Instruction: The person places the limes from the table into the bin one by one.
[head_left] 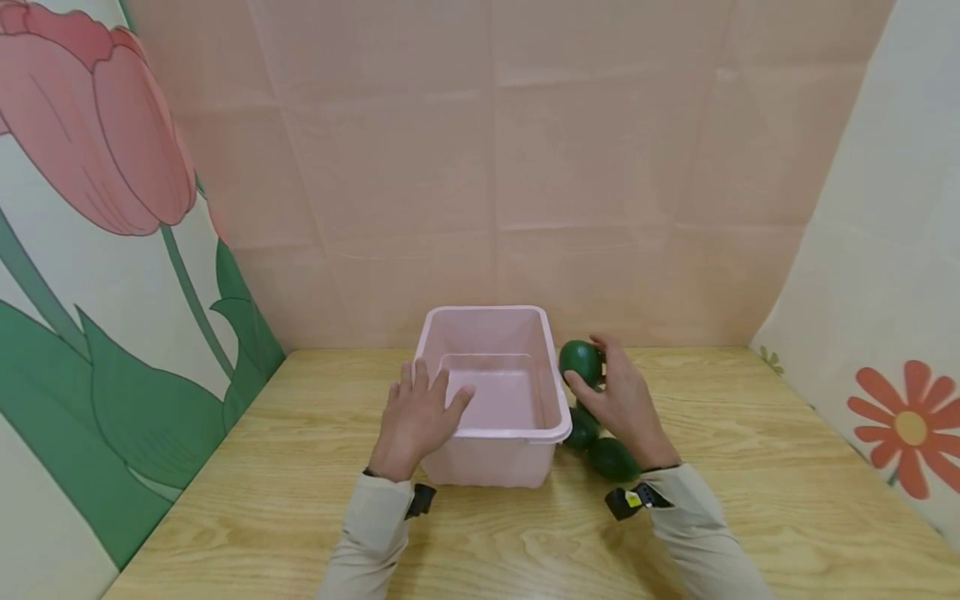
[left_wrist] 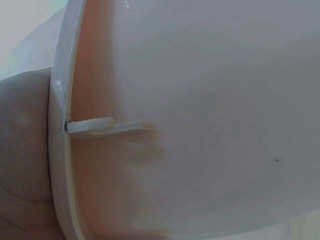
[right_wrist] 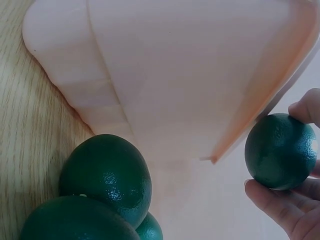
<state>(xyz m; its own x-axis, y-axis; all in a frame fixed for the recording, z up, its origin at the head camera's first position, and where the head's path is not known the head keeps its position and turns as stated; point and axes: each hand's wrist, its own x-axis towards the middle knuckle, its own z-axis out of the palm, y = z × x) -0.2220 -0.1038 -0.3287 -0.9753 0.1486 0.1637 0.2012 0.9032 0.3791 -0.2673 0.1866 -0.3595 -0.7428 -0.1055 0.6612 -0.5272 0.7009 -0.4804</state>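
A pale pink plastic bin (head_left: 480, 460) stands on the table, and its visible floor is bare. My left hand (head_left: 420, 412) lies over its left front rim with the fingers spread; in the left wrist view, part of that hand (left_wrist: 25, 155) shows behind the rim (left_wrist: 59, 100). Beside the bin's right rim, my right hand (head_left: 624, 402) holds a dark green avocado (head_left: 581, 361) between thumb and fingers. The right wrist view shows this avocado (right_wrist: 280, 150) raised near the rim. Below it, several more avocados (head_left: 613, 460) lie against the bin's right side, partly hidden by the hand.
The wood-grain table (head_left: 300, 508) runs back to a pink creased backdrop (head_left: 600, 183). At the left is a panel with a large tulip (head_left: 112, 125); at the right, a white panel with an orange flower (head_left: 911, 429). A black wrist camera (head_left: 630, 502) sits on the right wrist.
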